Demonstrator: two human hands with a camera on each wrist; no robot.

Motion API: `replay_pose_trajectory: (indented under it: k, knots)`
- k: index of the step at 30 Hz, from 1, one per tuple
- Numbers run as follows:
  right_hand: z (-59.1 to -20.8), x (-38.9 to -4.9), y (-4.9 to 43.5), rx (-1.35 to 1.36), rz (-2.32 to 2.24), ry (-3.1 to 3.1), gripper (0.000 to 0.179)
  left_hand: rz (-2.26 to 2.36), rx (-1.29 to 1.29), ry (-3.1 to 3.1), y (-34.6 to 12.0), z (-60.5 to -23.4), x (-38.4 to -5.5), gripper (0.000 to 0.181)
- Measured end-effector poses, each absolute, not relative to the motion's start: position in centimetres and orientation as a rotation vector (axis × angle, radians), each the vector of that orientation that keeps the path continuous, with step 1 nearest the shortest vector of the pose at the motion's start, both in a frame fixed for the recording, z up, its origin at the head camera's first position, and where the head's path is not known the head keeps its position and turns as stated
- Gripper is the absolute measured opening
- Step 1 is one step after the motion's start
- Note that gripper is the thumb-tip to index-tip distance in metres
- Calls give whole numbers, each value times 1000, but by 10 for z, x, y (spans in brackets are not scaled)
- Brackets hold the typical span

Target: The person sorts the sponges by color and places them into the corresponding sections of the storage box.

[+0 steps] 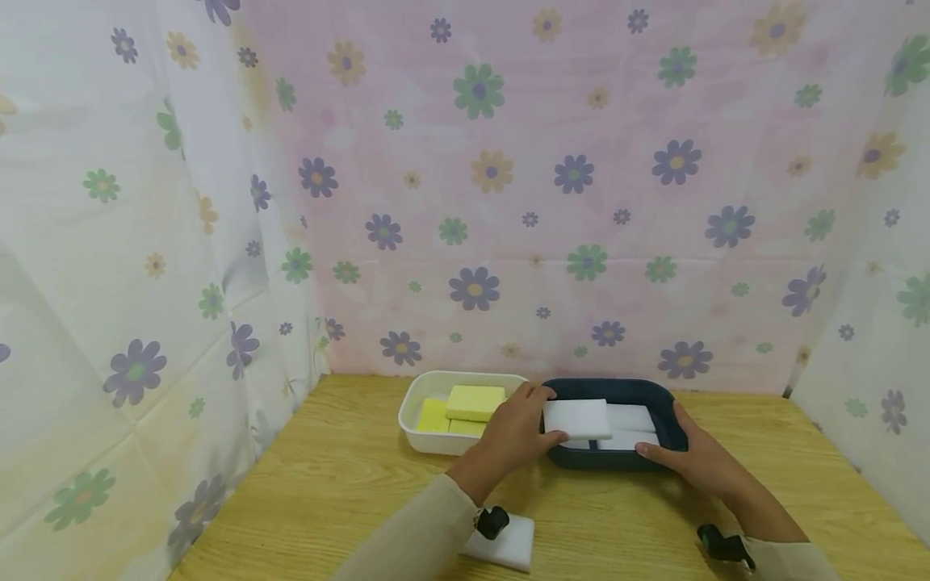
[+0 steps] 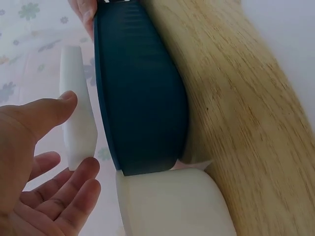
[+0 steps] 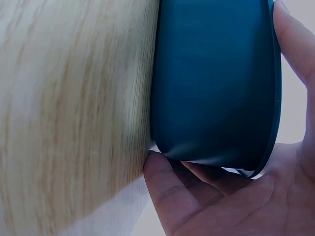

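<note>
My left hand [image 1: 514, 432] pinches a white sponge [image 1: 577, 419] between thumb and fingers, above the left part of a dark blue bin [image 1: 603, 460]. In the left wrist view that white sponge [image 2: 78, 118] is seen edge-on, apart from the bin's rim. Inside the bin lie more white sponges [image 1: 630, 418], partly hidden by the held one. My right hand [image 1: 701, 461] holds the bin's right end, its thumb over the near rim. The right wrist view has the fingers [image 3: 170, 191] curled around the dark blue bin's [image 3: 216, 88] outer end.
A white bin [image 1: 436, 443] with several yellow sponges [image 1: 475, 402] stands left of the dark one, against it. Another white sponge [image 1: 512, 542] lies on the wooden table [image 1: 312, 476] near the front, partly behind my left sleeve. Flowered curtains [image 1: 508, 202] enclose the table's back and sides.
</note>
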State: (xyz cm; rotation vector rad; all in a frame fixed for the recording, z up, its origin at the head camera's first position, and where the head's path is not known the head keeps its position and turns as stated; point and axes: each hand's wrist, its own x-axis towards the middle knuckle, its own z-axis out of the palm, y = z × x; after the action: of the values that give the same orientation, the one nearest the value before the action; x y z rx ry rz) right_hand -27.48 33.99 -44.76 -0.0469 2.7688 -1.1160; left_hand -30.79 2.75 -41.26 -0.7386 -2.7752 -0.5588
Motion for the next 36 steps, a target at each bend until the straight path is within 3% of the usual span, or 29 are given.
replay_pose_trajectory:
  k: [19,27,36]
  knots:
    - [-449,-276,340,-11,-1099,2768,124,-440,-831,-2874,61,-390,-333,39]
    - [-448,-275,339,-24,-1120,2754,125,-497,-811,-2970,65,-390,-341,33]
    - [-449,-277,341,-26,-1140,2738,124,-264,-916,-2944,71,-397,-343,31]
